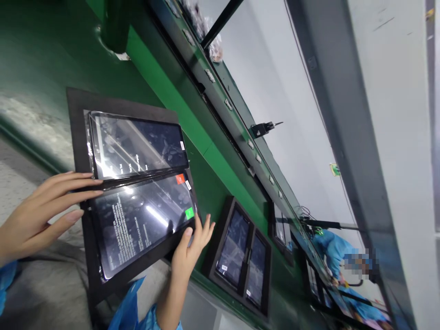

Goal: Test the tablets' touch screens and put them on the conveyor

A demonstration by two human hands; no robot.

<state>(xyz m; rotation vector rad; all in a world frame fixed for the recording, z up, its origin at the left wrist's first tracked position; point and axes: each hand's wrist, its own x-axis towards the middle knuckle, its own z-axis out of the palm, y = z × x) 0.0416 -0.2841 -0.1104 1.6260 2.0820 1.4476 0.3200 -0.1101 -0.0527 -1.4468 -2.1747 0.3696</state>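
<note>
Two tablets lie side by side in a dark foam tray (120, 101) in front of me. The nearer tablet (137, 229) is lit, with lines of text and a red and a green square on its screen. On the farther tablet (144, 142) a short text menu shows under a glossy film. My left hand (51, 211) rests with its fingers stretched out at the tray's left side, the tips by the gap between the tablets. My right hand (192, 243) is at the nearer tablet's right edge, fingers apart, the index finger close to the green square.
Another foam tray (237, 206) with two dark tablets stands farther along the green bench (206, 183). More trays (280, 224) follow behind it. A small black device (263, 129) sits on the rail. A person in blue (337, 252) is at the far end.
</note>
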